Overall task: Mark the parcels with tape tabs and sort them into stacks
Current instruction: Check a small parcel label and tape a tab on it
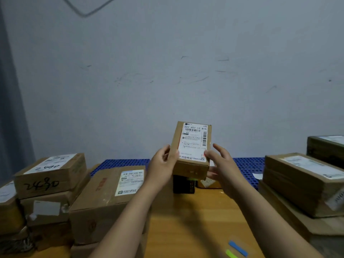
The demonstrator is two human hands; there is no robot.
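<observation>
Above the smooth wooden table [195, 220], left hand [163, 164] and right hand [221, 164] clasp an oblong, white-labelled cardboard parcel [190, 168].

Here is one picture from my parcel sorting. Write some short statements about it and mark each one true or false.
1. The left hand and the right hand both hold the small parcel above the table. True.
2. Its white label faces away from the camera. False: it faces the camera.
3. A blue tape tab and a green tape tab lie on the table. True.
4. The box marked 2480 is on the right side. False: it tops a stack on the left.
</observation>
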